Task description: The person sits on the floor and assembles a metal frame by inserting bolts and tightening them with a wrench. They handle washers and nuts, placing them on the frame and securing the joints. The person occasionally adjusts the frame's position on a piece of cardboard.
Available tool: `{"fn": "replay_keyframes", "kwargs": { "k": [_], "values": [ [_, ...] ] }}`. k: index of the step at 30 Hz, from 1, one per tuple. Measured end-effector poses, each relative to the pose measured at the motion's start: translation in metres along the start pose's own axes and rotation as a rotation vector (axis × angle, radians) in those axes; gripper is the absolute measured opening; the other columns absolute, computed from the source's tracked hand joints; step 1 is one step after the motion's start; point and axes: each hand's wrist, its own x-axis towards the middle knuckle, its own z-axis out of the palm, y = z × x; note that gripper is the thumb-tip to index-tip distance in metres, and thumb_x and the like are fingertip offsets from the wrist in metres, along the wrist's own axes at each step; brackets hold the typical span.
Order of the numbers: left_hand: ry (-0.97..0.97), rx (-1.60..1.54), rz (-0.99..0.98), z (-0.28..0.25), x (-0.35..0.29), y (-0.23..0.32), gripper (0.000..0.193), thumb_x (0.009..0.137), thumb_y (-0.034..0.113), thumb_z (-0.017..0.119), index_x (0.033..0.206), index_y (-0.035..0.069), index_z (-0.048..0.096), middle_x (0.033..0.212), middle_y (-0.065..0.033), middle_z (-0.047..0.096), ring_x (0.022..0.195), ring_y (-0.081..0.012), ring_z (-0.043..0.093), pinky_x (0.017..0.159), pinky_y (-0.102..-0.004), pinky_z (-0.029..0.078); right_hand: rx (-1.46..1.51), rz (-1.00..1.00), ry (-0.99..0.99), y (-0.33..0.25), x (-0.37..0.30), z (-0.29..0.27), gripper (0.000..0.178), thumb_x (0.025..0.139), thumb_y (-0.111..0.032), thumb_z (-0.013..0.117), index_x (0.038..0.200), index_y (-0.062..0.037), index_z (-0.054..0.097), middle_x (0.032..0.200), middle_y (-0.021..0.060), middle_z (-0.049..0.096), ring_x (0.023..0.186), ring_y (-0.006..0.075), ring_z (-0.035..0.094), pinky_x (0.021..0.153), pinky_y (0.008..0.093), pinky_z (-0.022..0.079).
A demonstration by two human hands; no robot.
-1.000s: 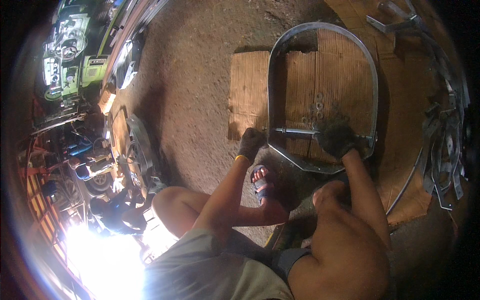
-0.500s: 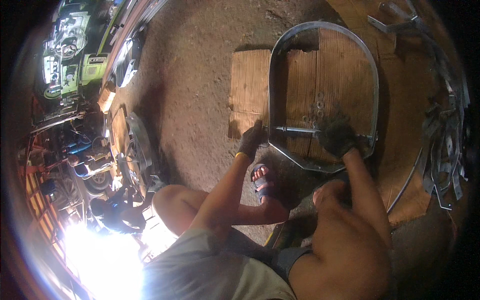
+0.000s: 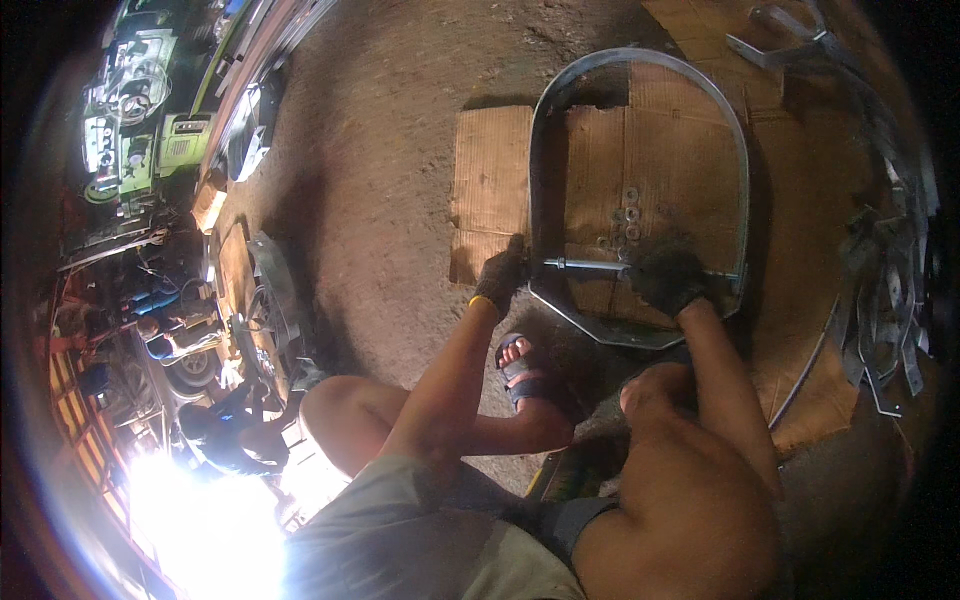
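Observation:
A large D-shaped band of flat grey metal lies on cardboard, rounded at the far end and angled at the near end. A thin metal rod crosses its near part from side to side. My right hand, in a dark glove, is closed around the rod inside the band; the fingers are partly blurred. Outside the band's left side, beside the rod's end, my gloved left hand is closed, and whatever it grips is hidden. Several small nuts or washers lie on the cardboard inside the band.
Flat cardboard covers part of the rough floor. Bent metal strips are piled at the right, with an angled bracket at the far right. Green machinery stands far left. Another person crouches near a bright glare at lower left.
The whole view has shifted slightly, so the band appears a little further left. My right hand stays at the rod with its fingers changed slightly; my left hand remains beside the band.

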Motion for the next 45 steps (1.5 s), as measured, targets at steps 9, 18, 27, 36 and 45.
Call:
{"fn": "replay_keyframes", "kwargs": {
  "k": [9,18,27,36,45],
  "values": [
    [-0.006,0.861,0.488,-0.014,0.007,-0.011,0.044,0.095,0.019,0.058,0.137,0.006,0.052,0.088,-0.0169,0.07,0.078,-0.0351,0.068,0.073,-0.0403,0.057,-0.044,-0.122,0.138,0.006,0.004,0.014,0.028,0.089,-0.037,0.064,0.105,-0.0146,0.07,0.099,0.0149,0.072,0.094,0.0363,0.07,0.092,0.0612,0.048],
    [-0.108,0.747,0.607,-0.044,0.024,-0.046,0.029,0.096,0.013,0.06,0.124,0.005,0.058,0.1,-0.0126,0.069,0.082,-0.0294,0.065,0.07,-0.0372,0.055,-0.241,-0.036,0.039,-0.012,0.009,-0.003,0.03,0.089,-0.038,0.064,0.106,-0.0137,0.071,0.099,0.0192,0.071,0.095,0.0389,0.069,0.095,0.0618,0.048],
    [-0.073,1.162,0.769,-0.038,-0.013,-0.033,0.024,0.096,0.02,0.062,0.112,0.001,0.064,0.103,-0.0111,0.069,0.095,-0.0283,0.069,0.077,-0.0385,0.056,-0.16,-0.126,0.3,0.0,0.007,0.019,0.031,0.086,-0.039,0.066,0.104,-0.0145,0.072,0.1,0.0165,0.072,0.097,0.0394,0.068,0.09,0.0623,0.047],
    [0.007,0.892,1.19,-0.036,0.019,-0.052,0.03,0.106,0.026,0.048,0.102,0.003,0.066,0.082,-0.0112,0.069,0.071,-0.0254,0.065,0.065,-0.0385,0.051,-0.18,-0.091,0.232,0.004,0.005,0.017,0.037,0.084,-0.045,0.069,0.109,-0.0177,0.073,0.098,0.0156,0.072,0.097,0.0427,0.067,0.092,0.0676,0.044],
    [-0.081,0.75,0.522,-0.014,0.01,-0.017,0.029,0.104,0.019,0.045,0.111,0.0,0.066,0.086,-0.0111,0.069,0.074,-0.0239,0.066,0.066,-0.037,0.054,-0.046,-0.054,0.029,0.013,0.007,0.017,0.036,0.087,-0.046,0.067,0.111,-0.0194,0.073,0.103,0.0158,0.071,0.101,0.0416,0.067,0.095,0.0691,0.044]
  ]
}}
